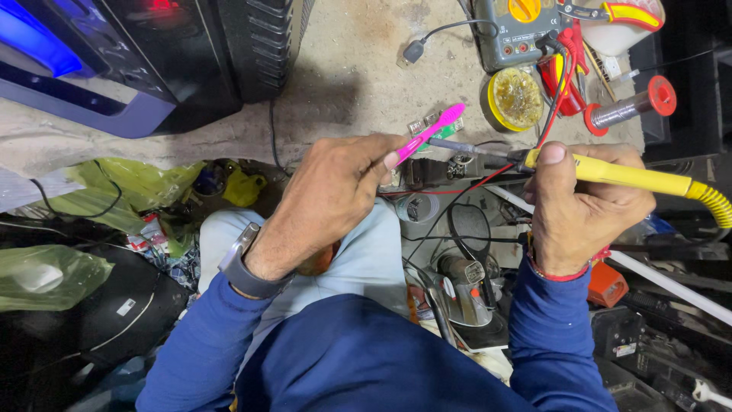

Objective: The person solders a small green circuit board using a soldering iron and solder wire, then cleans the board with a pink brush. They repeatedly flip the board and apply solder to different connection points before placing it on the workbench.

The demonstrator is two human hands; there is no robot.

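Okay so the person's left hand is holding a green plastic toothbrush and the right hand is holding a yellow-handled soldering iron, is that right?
Not quite: the plastic toothbrush in the left hand is pink, not green, as the head view shows. The rest stands: the right hand holds the yellow-handled soldering iron.

soldering iron's yellow cord [713, 200] cut off at right edge, multimeter [515, 30] cropped at top, small part [427, 169] between hands hidden

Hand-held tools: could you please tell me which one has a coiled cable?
The yellow-handled soldering iron in the right hand; the left hand's pink toothbrush has none.
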